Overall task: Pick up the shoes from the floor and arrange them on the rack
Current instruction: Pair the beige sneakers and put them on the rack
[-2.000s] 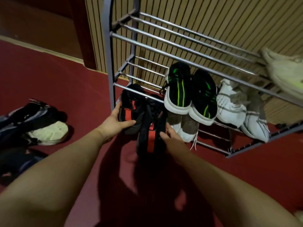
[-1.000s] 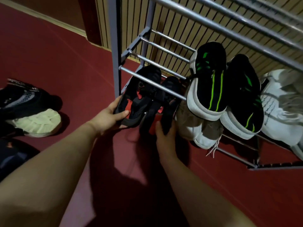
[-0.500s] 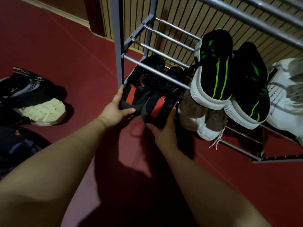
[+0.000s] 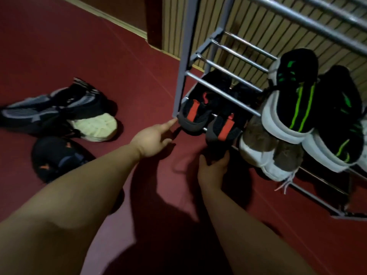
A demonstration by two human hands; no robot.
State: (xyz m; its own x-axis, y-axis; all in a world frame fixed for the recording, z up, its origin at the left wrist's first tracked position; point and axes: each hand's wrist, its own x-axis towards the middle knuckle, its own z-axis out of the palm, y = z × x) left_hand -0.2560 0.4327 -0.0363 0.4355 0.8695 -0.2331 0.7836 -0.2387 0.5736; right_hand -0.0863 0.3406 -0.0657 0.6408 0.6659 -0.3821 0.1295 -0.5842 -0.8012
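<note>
Your left hand [image 4: 152, 139] is open: the index finger is stretched out straight, its tip right at the grey heel of the left black-and-red shoe [image 4: 191, 115], and whether it actually touches is hard to tell; it has hold of nothing. Your right hand [image 4: 211, 170] reaches up from below and grips the heel end of the right black-and-red shoe [image 4: 223, 129], with the thumb on one side and the curled fingers on the other. Both of these shoes sit on the bottom shelf of the rack [image 4: 184, 56], at its left end just inside the grey upright post, toes pointing in toward the slatted wall [image 4: 258, 24] and heels hanging over the front rail toward you; the two lie side by side and touch. Just to their right on the same shelf is a brown-and-white pair [image 4: 264, 153], a white lace trailing down from it. On the shelf above rests a black-and-green pair [image 4: 297, 100], heels out and tilted down over the brown pair. Well to the left of the rack, on the dark red floor [image 4: 99, 46], a dark grey shoe [image 4: 51, 105] lies on its side showing a pale sole, and a black shoe with orange marks [image 4: 57, 157] sits just in front of it, close to your left forearm
</note>
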